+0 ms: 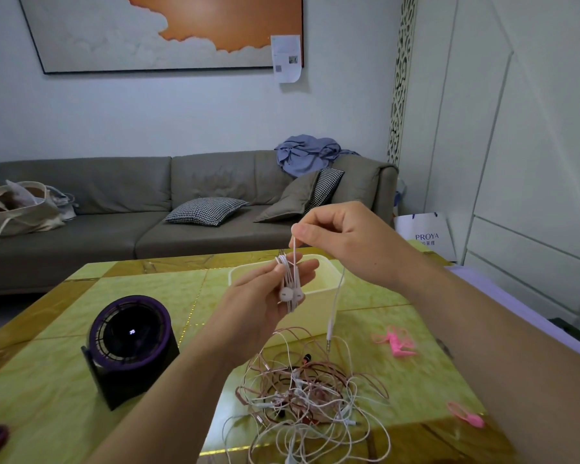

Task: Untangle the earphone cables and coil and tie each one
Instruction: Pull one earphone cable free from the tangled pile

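My left hand (265, 296) is raised palm up over the table and holds a white earphone bundle (290, 283), its two earbuds lying in the palm and loops of cable round the fingers. My right hand (345, 239) pinches the same white cable just above the bundle. The cable's free end with the plug (330, 329) hangs down below my right hand. A tangled heap of white and pink earphone cables (308, 396) lies on the yellow-green table (81, 380) below both hands.
A white plastic bin (322, 289) stands behind my hands. Pink ties lie at the right (397, 343) and near the front right edge (467, 416). A dark round fan (131, 343) stands at the left. A grey sofa (148, 209) is behind the table.
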